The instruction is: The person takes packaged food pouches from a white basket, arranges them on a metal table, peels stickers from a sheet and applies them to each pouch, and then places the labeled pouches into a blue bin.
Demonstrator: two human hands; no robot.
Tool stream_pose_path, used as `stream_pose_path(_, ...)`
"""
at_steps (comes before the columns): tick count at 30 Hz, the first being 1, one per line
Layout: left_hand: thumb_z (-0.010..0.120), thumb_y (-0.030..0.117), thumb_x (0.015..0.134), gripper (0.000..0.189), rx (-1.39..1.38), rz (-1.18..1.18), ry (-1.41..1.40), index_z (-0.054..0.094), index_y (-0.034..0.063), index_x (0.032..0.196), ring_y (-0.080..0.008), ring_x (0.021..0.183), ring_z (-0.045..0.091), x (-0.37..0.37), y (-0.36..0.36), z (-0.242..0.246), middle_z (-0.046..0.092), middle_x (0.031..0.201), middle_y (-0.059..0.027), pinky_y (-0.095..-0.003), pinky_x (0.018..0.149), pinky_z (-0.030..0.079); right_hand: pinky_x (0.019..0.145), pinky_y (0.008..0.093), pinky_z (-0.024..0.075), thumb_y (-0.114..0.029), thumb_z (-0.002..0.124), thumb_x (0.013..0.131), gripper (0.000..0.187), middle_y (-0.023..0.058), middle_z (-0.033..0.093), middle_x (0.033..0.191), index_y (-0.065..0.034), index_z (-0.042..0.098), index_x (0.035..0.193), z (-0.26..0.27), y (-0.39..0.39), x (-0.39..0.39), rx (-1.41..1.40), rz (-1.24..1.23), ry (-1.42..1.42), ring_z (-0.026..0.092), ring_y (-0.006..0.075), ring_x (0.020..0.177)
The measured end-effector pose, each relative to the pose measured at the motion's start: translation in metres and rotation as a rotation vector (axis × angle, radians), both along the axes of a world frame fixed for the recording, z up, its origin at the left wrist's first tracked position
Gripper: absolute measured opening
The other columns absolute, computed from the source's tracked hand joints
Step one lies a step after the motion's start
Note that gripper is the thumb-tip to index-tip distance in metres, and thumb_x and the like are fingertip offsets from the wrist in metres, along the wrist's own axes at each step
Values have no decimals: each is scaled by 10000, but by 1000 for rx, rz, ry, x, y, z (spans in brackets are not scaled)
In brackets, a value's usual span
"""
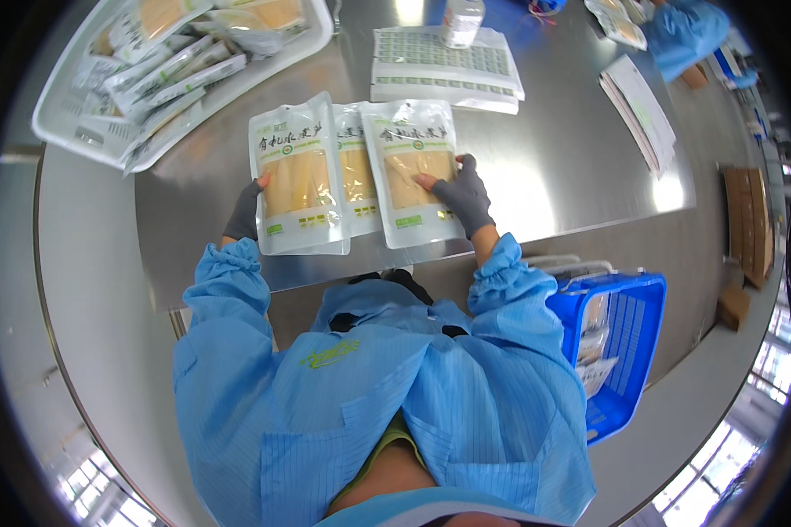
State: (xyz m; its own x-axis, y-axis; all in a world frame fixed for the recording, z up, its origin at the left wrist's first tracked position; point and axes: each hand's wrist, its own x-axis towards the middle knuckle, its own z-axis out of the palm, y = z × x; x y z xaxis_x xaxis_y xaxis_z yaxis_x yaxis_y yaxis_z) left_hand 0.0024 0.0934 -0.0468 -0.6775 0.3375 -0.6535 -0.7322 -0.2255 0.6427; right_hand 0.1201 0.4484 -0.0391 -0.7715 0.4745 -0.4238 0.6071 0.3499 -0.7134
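Note:
My left hand (243, 209), in a grey fingerless glove, grips the left edge of a sealed clear-and-white food pouch (298, 188) with pale yellow pieces inside, perhaps bamboo shoots. Another pouch's edge shows beneath it. A similar pouch (409, 178) lies to the right, my right hand (463, 196) around its right edge with the thumb on its front. Between these two, a third pouch (357, 174) is partly covered by both. All bear printed writing and are held over the front of a steel table (534, 151).
A white plastic basket (237, 92) of packed pouches stands back left. Printed label sheets (428, 85) lie under a small bottle (463, 25). A paper stack (639, 115) lies at the right, near a co-worker's blue sleeve (682, 36). Below the table edge is a blue basket (649, 342) holding pouches.

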Motion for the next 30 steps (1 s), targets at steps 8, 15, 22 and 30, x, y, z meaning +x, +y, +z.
stream_pose_path(8, 654, 389, 851, 655, 97, -352, 84, 458, 32, 1364, -308, 1081, 608, 0, -8, -21, 600, 1239, -153, -421, 925, 521, 928, 381, 484, -497, 882, 575, 970, 197, 640, 1110, -52, 438, 1312, 12, -28, 55, -192, -245, 135, 636, 319, 1057)
stream_pose_path(15, 677, 298, 819, 654, 98, -614, -151, 445, 18, 1363, -324, 1072, 607, 10, -4, -21, 595, 1229, -174, -439, 911, 533, 942, 351, 477, -422, 866, 668, 814, 153, 645, 1168, -5, 524, 1278, -35, -103, 172, -634, -569, 170, 621, 242, 1081)
stream_pose_path(22, 688, 147, 781, 652, 166, -793, -247, 449, 28, 1376, -333, 1093, 613, 20, 86, 17, 606, 1232, -173, -447, 956, 522, 1059, 370, 420, -264, 800, 770, 822, 123, 523, 1368, -30, 374, 1432, -41, -100, 166, -1615, -321, 720, 515, 242, 1249)
stream_pose_path(30, 721, 186, 794, 668, 164, -1147, -49, 446, -9, 1371, -275, 1123, 600, 12, 194, -20, 587, 1272, -153, -394, 977, 504, 1049, 356, 424, -276, 804, 734, 843, 138, 546, 1330, -21, 379, 1416, -38, -39, 218, -1385, -446, 1014, 548, 251, 1200)
